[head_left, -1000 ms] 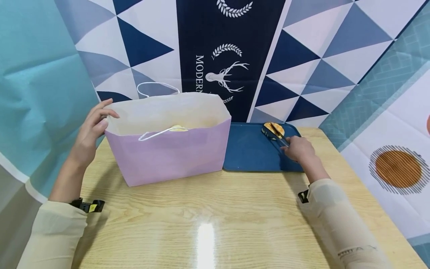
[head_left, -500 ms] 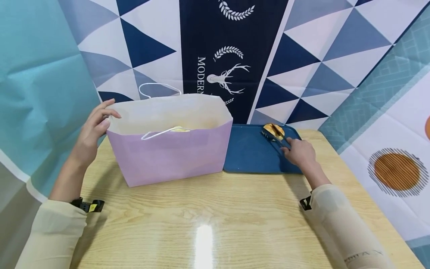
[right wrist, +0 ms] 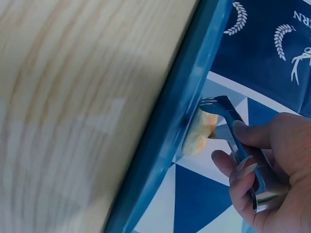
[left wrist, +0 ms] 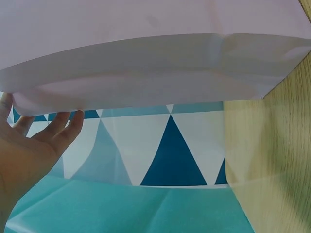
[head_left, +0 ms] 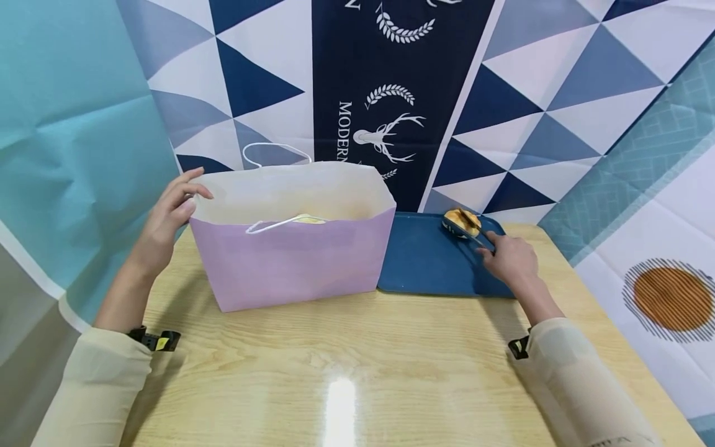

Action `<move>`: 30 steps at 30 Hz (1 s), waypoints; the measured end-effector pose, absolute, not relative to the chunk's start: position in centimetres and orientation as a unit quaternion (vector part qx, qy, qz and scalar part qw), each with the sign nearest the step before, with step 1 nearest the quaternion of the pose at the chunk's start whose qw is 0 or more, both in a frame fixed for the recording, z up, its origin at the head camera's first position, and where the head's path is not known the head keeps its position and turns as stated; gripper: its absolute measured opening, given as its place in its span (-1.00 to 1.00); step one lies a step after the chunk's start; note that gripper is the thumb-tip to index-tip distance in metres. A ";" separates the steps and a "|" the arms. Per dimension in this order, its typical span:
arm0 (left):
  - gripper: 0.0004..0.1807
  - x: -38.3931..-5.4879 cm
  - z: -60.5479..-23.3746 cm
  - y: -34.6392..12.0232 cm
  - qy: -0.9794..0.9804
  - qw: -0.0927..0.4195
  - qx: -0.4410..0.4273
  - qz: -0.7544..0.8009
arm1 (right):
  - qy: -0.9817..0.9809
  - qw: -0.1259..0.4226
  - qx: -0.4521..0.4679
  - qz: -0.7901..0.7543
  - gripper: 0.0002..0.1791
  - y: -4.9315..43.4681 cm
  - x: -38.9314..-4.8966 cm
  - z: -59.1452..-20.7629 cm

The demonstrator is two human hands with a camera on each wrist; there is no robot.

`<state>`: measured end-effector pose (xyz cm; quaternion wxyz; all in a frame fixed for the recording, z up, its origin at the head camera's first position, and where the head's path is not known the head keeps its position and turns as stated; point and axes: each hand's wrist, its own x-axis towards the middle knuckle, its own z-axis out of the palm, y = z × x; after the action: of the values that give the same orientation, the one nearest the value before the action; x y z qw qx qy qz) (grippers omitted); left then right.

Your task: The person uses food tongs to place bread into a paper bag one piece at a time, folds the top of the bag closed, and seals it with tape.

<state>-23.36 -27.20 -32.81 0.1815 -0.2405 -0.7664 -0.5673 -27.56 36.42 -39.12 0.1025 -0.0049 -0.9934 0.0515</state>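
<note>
In the head view my left hand [head_left: 170, 214] grips the left rim of a purple paper bag [head_left: 296, 264], which stands upright with its top open. The left wrist view shows the fingers [left wrist: 58, 127] against the bag's side panel [left wrist: 146, 87]. A pale yellow thing [head_left: 310, 219] shows just inside the bag; most of it is hidden. On the right, my right hand [head_left: 511, 257] holds metal tongs [right wrist: 238, 143], thumb and fingers curled round the arms. The tongs' tips lie around a golden bread roll [head_left: 463, 222] near the back of a blue tray [head_left: 424, 261].
White cord handles [head_left: 276, 146] stand at the bag's back and front. The tray sits right beside the bag on a wooden table [head_left: 313, 354]. Patterned cloth [head_left: 385, 62] hangs behind the table, with teal cloth [head_left: 84, 155] at the left.
The head view has shifted slightly, moving everything a little right and down. My right hand has drawn slightly right on the tongs; the bag and left hand keep their places.
</note>
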 end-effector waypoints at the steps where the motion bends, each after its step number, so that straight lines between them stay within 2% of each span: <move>1: -0.63 -23.4 -32.9 -27.2 -0.767 0.181 -0.242 -0.566 | -0.993 0.105 -0.004 0.052 -0.34 36.5 -27.4 -39.0; 8: -0.62 -23.5 -33.0 -27.1 -0.771 0.186 -0.242 -0.560 | -0.987 0.137 0.003 0.081 -0.37 36.0 -26.1 -37.6; 15: -0.62 -23.6 -32.9 -27.2 -0.775 0.186 -0.237 -0.555 | -0.974 0.201 0.056 0.088 -0.66 34.9 -25.2 -36.0; 17: -0.62 -23.5 -32.9 -27.2 -0.776 0.185 -0.236 -0.554 | -0.971 0.213 0.064 0.090 -0.63 34.3 -25.0 -35.4; 21: -0.61 -23.6 -32.9 -27.2 -0.777 0.186 -0.238 -0.552 | -0.966 0.231 0.068 0.097 -0.42 33.2 -24.5 -34.1; 30: -0.62 -23.4 -32.9 -27.2 -0.777 0.186 -0.234 -0.553 | -0.949 0.278 0.097 0.108 -0.42 30.3 -23.3 -31.3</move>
<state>-23.42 -27.18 -32.85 0.1860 -0.2338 -0.7775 -0.5534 -23.29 30.27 -31.35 0.2781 0.0974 -0.9495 0.1082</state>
